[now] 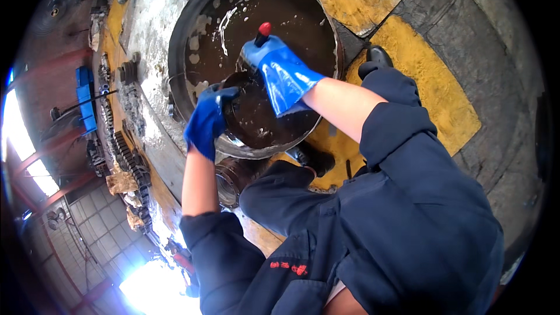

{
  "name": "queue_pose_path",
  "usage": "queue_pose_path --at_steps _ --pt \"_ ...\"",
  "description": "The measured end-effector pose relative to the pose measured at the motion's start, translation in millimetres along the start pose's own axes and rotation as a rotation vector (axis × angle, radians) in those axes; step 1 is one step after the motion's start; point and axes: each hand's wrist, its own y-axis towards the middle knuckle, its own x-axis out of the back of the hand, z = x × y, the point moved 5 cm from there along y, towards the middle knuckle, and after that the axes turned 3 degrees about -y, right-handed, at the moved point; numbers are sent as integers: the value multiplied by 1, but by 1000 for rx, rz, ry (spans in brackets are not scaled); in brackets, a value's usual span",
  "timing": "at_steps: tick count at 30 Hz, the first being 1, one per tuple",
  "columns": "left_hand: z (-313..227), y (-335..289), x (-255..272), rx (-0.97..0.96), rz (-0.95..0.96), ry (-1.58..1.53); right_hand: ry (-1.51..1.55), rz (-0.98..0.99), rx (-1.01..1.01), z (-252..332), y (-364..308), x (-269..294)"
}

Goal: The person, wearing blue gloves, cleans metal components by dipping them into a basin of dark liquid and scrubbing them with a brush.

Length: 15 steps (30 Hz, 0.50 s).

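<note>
1. we see a round black metal basin (181, 41), its rim worn, full of murky brown liquid with pale foam.
2. our left hand (205, 121), in a wet blue rubber glove, grips the edge of a dark round metal part (251, 119) lying in the basin's near side.
3. our right hand (283, 73), gloved alike, closes around a red-tipped black tool handle (263, 32) above that part.

Red-tipped tool (263, 30) mostly hidden inside blue-gloved right hand (284, 76), round dark metal part (252, 118) half sunk in murky brown liquid (274, 14), blue-gloved left hand's (206, 121) fingertips hidden behind its rim
</note>
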Motion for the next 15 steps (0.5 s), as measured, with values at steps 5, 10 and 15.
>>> queue_pose_path --at_steps 5,10,15 --pt "66 -75 7 -194 -237 -422 234 195 91 39 -54 7" --pt "115 -73 -2 -404 -299 -629 227 441 449 41 -76 -18" --pt "145 -66 30 -480 -254 -351 -165 617 1000 17 -124 -85"
